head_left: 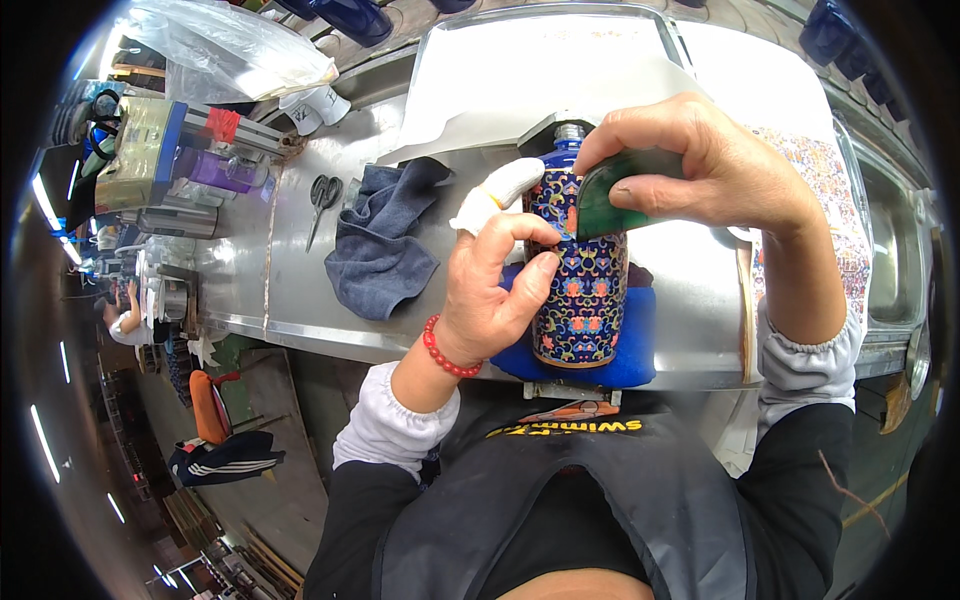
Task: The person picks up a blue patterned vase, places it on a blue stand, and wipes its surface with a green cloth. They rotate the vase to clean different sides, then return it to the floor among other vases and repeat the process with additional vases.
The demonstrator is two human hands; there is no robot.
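A dark blue bottle (578, 310) with a dense floral pattern lies on its side on a blue pad (641, 330), its bare neck away from me. My right hand (705, 165) grips a dark green, round-edged scraper (598, 208) between thumb and fingers, its edge against the bottle's upper body. From the left, my left hand (490, 290) presses thumb and fingertips to the bottle just beside the scraper. One finger of that hand wears a white wrap (505, 187) and reaches toward the bottle's shoulder. The bottle's underside is hidden.
Left on the metal worktop (300, 290) lie a crumpled grey-blue cloth (385, 245) and black scissors (322, 205). White cups (315, 108) stand farther back. Behind the bottle is a white sheet (540, 75); patterned sheets (810, 210) lie at right, beside a metal sink (890, 255).
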